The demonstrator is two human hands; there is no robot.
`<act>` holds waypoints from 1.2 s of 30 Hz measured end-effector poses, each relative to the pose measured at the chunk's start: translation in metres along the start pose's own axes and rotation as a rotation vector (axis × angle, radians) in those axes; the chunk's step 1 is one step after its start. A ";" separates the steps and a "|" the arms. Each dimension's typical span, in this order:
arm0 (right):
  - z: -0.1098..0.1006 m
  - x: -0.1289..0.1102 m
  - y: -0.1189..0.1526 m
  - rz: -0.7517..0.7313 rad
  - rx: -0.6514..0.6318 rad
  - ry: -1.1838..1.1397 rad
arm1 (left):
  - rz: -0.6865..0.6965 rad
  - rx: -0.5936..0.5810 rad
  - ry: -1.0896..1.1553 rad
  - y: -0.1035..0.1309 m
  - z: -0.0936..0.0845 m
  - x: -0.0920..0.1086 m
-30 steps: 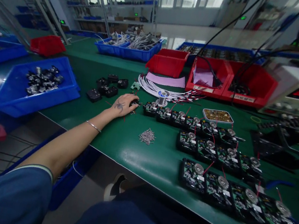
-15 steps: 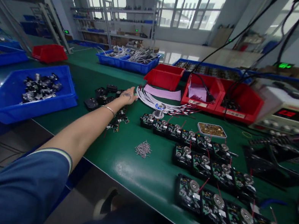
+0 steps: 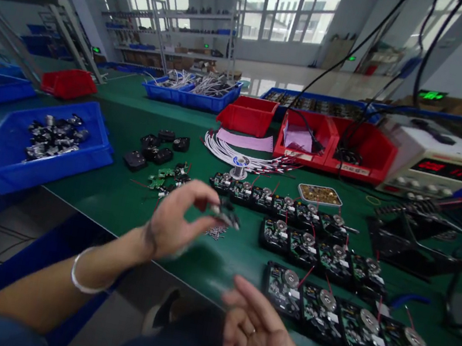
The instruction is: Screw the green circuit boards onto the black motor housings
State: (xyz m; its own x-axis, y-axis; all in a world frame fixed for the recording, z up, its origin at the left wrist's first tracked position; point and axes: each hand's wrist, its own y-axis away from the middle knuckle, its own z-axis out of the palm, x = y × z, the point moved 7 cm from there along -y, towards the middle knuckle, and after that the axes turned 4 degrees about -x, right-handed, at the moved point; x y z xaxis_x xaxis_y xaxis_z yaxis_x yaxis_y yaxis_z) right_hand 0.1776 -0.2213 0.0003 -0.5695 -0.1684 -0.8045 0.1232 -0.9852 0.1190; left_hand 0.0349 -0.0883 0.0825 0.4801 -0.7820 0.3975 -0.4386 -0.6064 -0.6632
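My left hand (image 3: 181, 218) pinches a small black part (image 3: 226, 214), blurred by motion, above the green bench. Below that part, a pile of small screws (image 3: 216, 231) is partly covered by it. My right hand (image 3: 256, 332) is at the bench's front edge, palm turned up, fingers apart and partly curled, with nothing in it. Beyond my left hand lie loose green circuit boards (image 3: 163, 176) and several black housings (image 3: 151, 153). To the right of both hands, three rows of black housings with circuit boards (image 3: 325, 309) carry round metal discs and red wires.
A blue bin of metal parts (image 3: 95, 158) stands at left. Toward the back are a solder spool (image 3: 239, 167), white cables (image 3: 217, 150), a tray of brass-coloured pieces (image 3: 320, 195) and red bins (image 3: 248, 114). At right stand a power supply (image 3: 433, 164) and a soldering iron holder (image 3: 403, 212).
My left hand has drawn back from beside the black housings toward me, now with the small black part in it. My right hand has come into view at the front edge.
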 end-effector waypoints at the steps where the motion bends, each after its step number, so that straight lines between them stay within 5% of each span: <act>1: -0.001 0.003 -0.003 0.001 0.038 -0.026 | 0.150 -0.051 0.026 0.019 0.006 0.032; 3: -0.005 0.004 -0.002 -0.013 0.147 -0.010 | 0.301 -0.091 0.044 0.049 0.014 0.073; 5: -0.012 0.002 0.005 -0.008 0.264 0.026 | 0.296 -0.121 0.082 0.066 0.021 0.088; 14: -0.027 -0.004 0.016 -0.078 0.424 0.137 | 0.221 -0.353 0.130 0.066 0.035 0.089; 23: -0.039 0.006 0.022 0.034 0.462 0.420 | 0.184 -0.390 0.219 0.064 0.045 0.097; 28: -0.040 0.026 0.016 0.103 0.442 0.264 | 0.146 -0.259 0.280 0.066 0.035 0.098; 32: -0.034 0.031 0.011 0.099 0.419 0.167 | 0.123 -0.212 0.399 0.070 0.027 0.086; 36: -0.039 0.023 0.016 0.022 0.519 0.169 | -0.258 -0.116 0.242 0.067 0.025 0.015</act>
State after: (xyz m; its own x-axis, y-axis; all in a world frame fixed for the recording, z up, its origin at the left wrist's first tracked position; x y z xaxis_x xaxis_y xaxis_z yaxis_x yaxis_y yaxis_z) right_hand 0.1975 -0.2397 -0.0391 -0.4273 -0.2237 -0.8760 -0.3085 -0.8747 0.3738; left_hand 0.0316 -0.1368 0.0282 0.3987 -0.6039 0.6902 -0.4165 -0.7897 -0.4504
